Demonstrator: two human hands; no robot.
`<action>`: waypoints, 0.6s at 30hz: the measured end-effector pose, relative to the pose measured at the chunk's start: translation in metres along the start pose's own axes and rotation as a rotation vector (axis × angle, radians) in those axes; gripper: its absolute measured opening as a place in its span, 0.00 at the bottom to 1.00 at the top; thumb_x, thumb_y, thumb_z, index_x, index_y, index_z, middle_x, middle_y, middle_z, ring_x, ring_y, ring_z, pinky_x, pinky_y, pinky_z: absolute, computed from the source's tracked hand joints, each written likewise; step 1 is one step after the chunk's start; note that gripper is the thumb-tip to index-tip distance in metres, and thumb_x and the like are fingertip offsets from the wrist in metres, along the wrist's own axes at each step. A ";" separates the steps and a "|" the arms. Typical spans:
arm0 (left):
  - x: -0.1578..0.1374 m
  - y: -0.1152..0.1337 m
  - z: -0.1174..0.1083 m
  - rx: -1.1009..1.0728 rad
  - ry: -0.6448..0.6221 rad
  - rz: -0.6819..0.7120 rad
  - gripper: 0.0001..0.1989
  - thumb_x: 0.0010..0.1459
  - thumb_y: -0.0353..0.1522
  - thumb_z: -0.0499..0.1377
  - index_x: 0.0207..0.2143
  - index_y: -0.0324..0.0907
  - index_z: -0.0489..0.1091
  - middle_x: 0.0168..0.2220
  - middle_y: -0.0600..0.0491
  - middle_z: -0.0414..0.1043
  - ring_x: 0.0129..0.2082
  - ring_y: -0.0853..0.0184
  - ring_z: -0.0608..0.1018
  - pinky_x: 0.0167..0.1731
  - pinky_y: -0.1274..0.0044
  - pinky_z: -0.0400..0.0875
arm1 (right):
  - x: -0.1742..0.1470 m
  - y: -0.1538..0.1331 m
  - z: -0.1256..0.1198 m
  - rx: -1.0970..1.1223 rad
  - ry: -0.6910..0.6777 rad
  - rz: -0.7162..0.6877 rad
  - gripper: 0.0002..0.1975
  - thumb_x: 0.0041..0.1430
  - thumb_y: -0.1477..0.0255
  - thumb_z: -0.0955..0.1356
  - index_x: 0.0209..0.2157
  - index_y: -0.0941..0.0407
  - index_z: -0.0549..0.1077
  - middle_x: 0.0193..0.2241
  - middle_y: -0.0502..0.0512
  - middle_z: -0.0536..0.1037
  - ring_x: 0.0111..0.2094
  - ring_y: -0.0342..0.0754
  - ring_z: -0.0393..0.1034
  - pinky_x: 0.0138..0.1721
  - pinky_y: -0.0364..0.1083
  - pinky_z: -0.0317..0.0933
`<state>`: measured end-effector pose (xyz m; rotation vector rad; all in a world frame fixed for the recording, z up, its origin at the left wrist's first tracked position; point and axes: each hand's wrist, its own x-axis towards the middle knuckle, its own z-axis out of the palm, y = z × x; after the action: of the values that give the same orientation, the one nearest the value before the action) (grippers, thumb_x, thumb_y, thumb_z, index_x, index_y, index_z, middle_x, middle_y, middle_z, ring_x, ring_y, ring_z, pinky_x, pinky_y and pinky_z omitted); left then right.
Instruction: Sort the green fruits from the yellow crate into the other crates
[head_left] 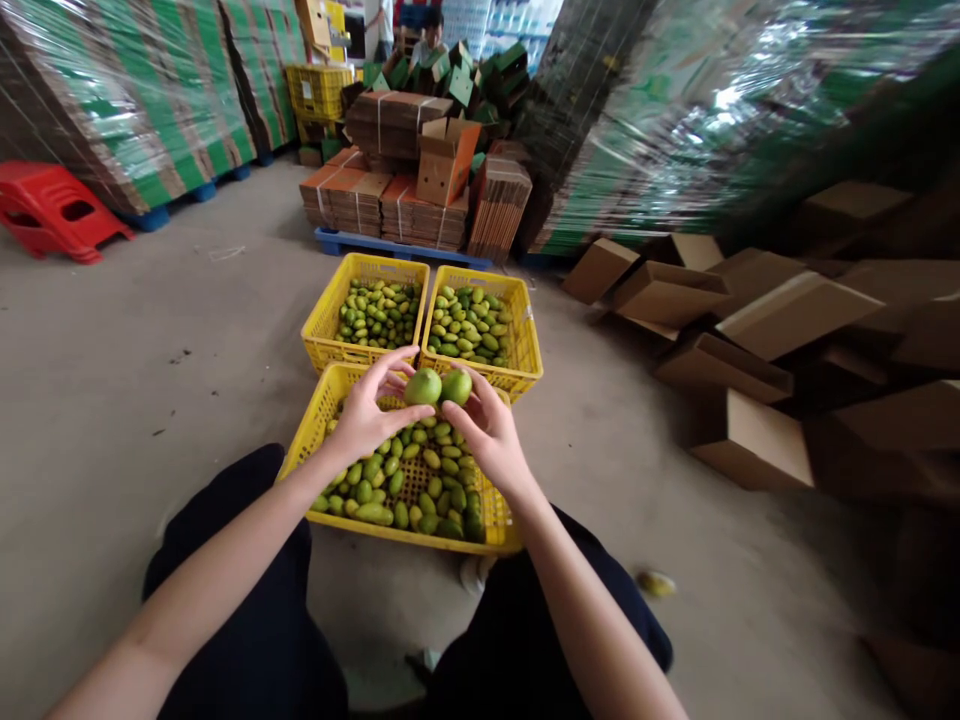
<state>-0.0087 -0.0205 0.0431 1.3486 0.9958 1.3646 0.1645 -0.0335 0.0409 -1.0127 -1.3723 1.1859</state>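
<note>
My left hand (369, 410) is closed around a smooth green fruit (422, 387), thumb below and fingers behind. Right beside it, another green fruit (456, 387) is in the grip of my right hand (489, 430). The two fruits are side by side, almost touching, above the nearest yellow crate (409, 540). Inside that crate lie many oval green and yellowish fruits (375, 513), with part of its lattice floor showing between them. Whether these are lemons or small mangoes I cannot tell.
Two more yellow crates (319, 350) (529, 350) of such fruit adjoin behind. Bundled flat cartons (345, 195) sit on a blue pallet (397, 248). Brown open boxes (765, 440) are heaped right; a red stool (60, 205) stands left. One fruit (656, 583) lies on the floor. People (431, 45) are far back.
</note>
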 end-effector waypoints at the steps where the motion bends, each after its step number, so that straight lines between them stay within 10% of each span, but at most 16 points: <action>1: -0.002 -0.002 0.002 -0.002 0.011 0.004 0.31 0.39 0.29 0.73 0.48 0.48 0.71 0.41 0.52 0.72 0.36 0.68 0.75 0.40 0.79 0.71 | 0.000 0.000 0.001 0.054 -0.013 0.036 0.24 0.56 0.65 0.71 0.54 0.48 0.66 0.46 0.53 0.74 0.46 0.51 0.71 0.51 0.54 0.65; 9: -0.019 -0.010 0.022 0.060 0.054 -0.002 0.21 0.40 0.26 0.71 0.40 0.45 0.78 0.45 0.48 0.73 0.47 0.60 0.75 0.49 0.73 0.70 | 0.005 0.018 0.021 0.399 -0.033 0.277 0.34 0.42 0.69 0.77 0.51 0.49 0.64 0.37 0.47 0.74 0.38 0.45 0.72 0.46 0.46 0.66; 18: -0.016 0.016 0.004 0.116 -0.279 0.050 0.22 0.48 0.26 0.64 0.47 0.49 0.77 0.55 0.50 0.70 0.57 0.56 0.70 0.58 0.64 0.63 | 0.002 0.009 0.024 0.649 -0.081 0.274 0.24 0.40 0.76 0.72 0.42 0.49 0.69 0.34 0.46 0.74 0.33 0.43 0.68 0.35 0.43 0.64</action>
<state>-0.0065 -0.0399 0.0557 1.6097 0.8672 1.1302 0.1407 -0.0329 0.0325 -0.6941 -0.8179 1.7426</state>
